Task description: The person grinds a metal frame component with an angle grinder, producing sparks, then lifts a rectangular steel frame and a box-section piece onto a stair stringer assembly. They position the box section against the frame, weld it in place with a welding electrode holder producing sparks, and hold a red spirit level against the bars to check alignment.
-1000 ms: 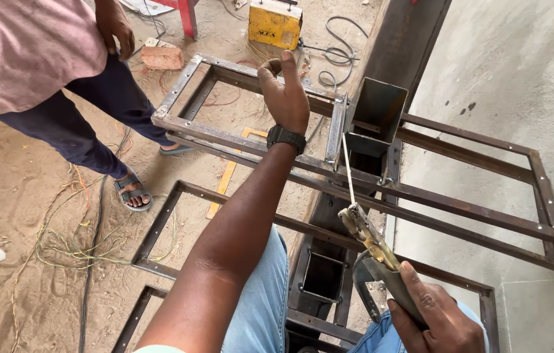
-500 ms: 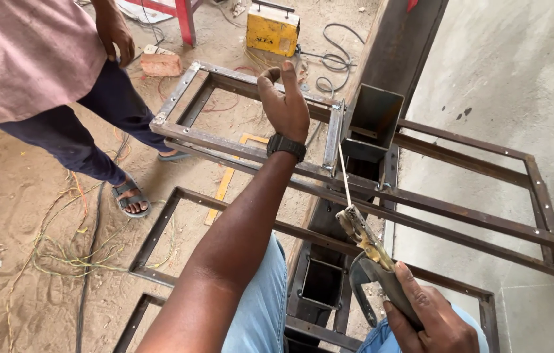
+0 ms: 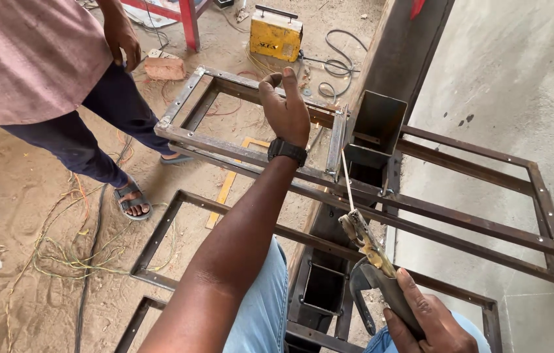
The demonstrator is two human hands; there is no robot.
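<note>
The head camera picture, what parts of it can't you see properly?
- Right hand: cut off by the bottom edge, so its grip on the electrode holder shows only in part.
- Left hand: seen from the back; the hand itself hides its palm.
- Rod: its tip is too thin to tell whether it touches the metal frame.
- Other person: cut off by the top edge.
- Yellow welding machine: details too small.

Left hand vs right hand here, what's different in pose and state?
The left hand is stretched out ahead on a straight arm, raised over the steel frame, fingers loosely curled and holding nothing; the right hand sits low and close to the body, gripping the electrode holder. The left wrist wears a black watch; the right shows none. Both are bare, without gloves.
</note>
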